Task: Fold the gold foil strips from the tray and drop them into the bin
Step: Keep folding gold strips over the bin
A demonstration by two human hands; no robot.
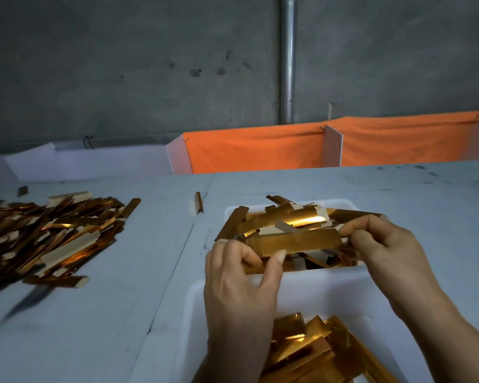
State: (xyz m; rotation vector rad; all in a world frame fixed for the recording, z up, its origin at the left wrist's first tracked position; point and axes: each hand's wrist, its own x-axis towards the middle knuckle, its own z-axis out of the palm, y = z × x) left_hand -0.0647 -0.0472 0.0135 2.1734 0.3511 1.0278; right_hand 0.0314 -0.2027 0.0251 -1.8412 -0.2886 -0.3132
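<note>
The left hand's thumb and curled fingers (250, 258) are pinching the left end of one gold foil strip (293, 241), and the right hand's fingertips (351, 230) are pinching its right end, so the strip is being held level between the two hands just above the far white container. The left hand (238, 280) is reaching up from the bottom of the view, its wrist crossing the near container; the right hand (385, 250) is coming in from the lower right, fingers bent round the strip's end.

Two white containers are sitting one behind the other on the pale table (412, 203). The far one (233, 210), directly under the held strip, is holding a loose jumble of gold strips, too many and too overlapped to count. The near one (197, 313) is holding another heap of gold pieces at the bottom edge of the view, partly hidden by the left forearm. Which is the tray and which the bin cannot be told.

To the left, well apart from the containers, one big pile of strips (47, 233) is lying spread on the table, also uncountable. One single folded strip (198, 203) is lying alone between that pile and the far container, and one small dark piece (22, 191) is lying near the table's far left edge.

Behind the table, an orange cloth (260, 150) is hanging along a low barrier, and one metal pipe (288, 59) is running up the grey wall.
</note>
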